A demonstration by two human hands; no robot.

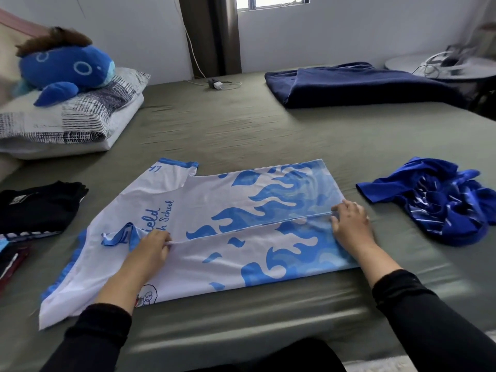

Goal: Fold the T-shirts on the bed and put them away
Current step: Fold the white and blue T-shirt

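Right now one white T-shirt [214, 237] with blue flames lies spread on the bed [241, 124], its near side folded over toward the middle. The left hand [150, 249] pinches the folded edge near the collar; the right hand [351, 224] pinches the same edge at the hem. Right of this shirt lies one crumpled blue shirt [440, 200]; left of it, one folded black shirt [37, 205]. Beyond it sit two pillows [80, 122], one blue plush toy [64, 68] and one navy blanket [362, 84].
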